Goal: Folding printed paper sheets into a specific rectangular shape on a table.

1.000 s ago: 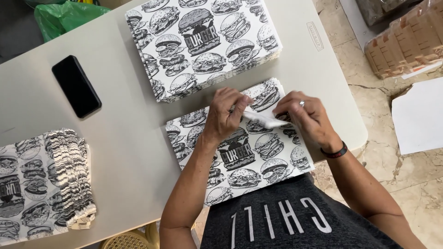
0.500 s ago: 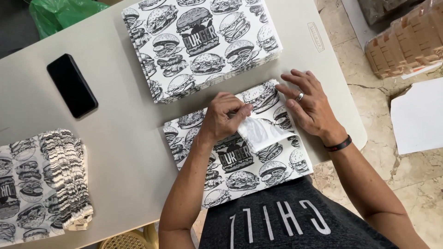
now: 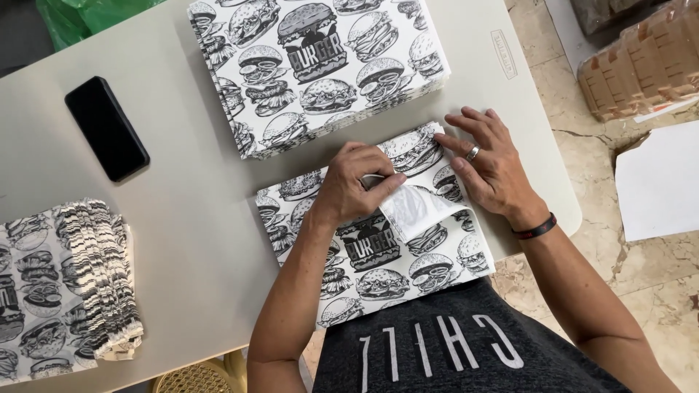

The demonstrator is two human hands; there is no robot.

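Black-and-white printed paper stack (image 3: 320, 65) beside dark-screened black phone (image 3: 106, 128); fanned printed stack (image 3: 65, 284) at table's left edge.

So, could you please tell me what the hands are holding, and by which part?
The left hand pinches the folded-over flap of the burger-print paper sheet by its edge. The right hand only presses flat on the sheet's far corner.

I am counting two hands (image 3: 357, 185); three lots of printed paper (image 3: 378, 247); one phone (image 3: 106, 128); one wristband (image 3: 535, 229); one ring (image 3: 472, 153).

I saw bare bench (image 3: 196, 218) open between the phone (image 3: 106, 128) and printed sheet (image 3: 378, 255); the paper stack (image 3: 320, 69) blocked beyond.
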